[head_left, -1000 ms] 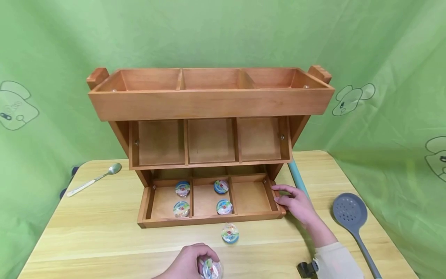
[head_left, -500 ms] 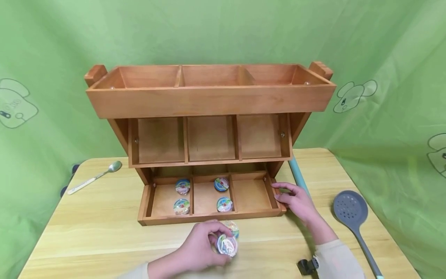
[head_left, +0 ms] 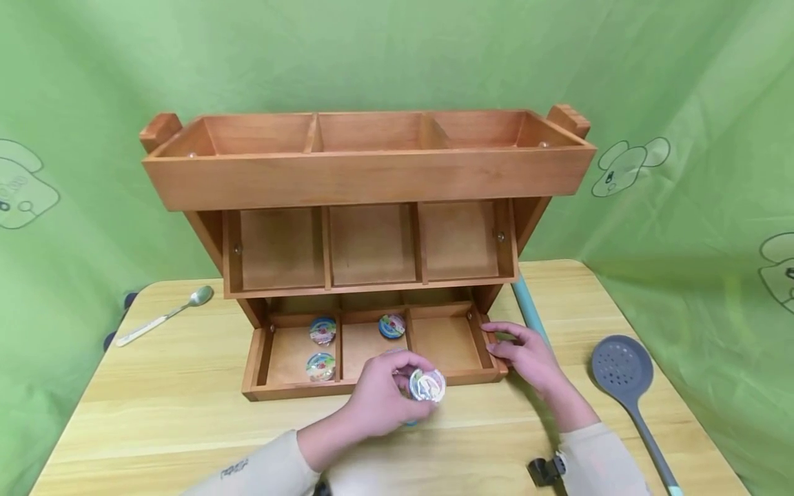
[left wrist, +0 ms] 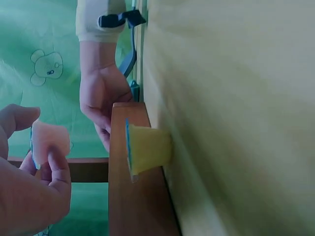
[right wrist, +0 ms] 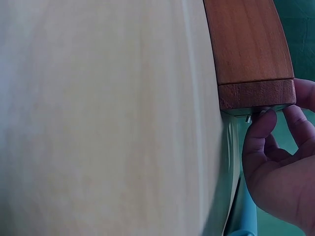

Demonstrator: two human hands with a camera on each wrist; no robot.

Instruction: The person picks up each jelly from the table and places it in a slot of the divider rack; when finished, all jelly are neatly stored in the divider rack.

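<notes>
Between its thumb and fingers my left hand (head_left: 391,394) holds a small jelly cup (head_left: 427,386), foil lid towards me, just before the wooden rack's bottom tray (head_left: 298,393). The left wrist view shows its pale pink body. A yellow jelly cup (left wrist: 150,149) stands on the table by the tray's front board; the left hand mostly hides it in the head view. Two jelly cups (head_left: 322,331) lie in the tray's left compartment and one (head_left: 392,326) shows in the middle one. My right hand (head_left: 524,353) grips the tray's right end, thumb against its outer face (right wrist: 256,101).
The three-tier rack (head_left: 372,176) stands at the table's back, its top tray jutting forward over the lower ones. A spoon (head_left: 164,317) lies at left. A grey skimmer (head_left: 622,372) lies at right, and a teal rod (head_left: 530,310) runs beside the rack.
My left hand has carried the jelly cup forward and right from the table's front, over the yellow cup to the tray's front edge. The right hand stays at the tray's end.
</notes>
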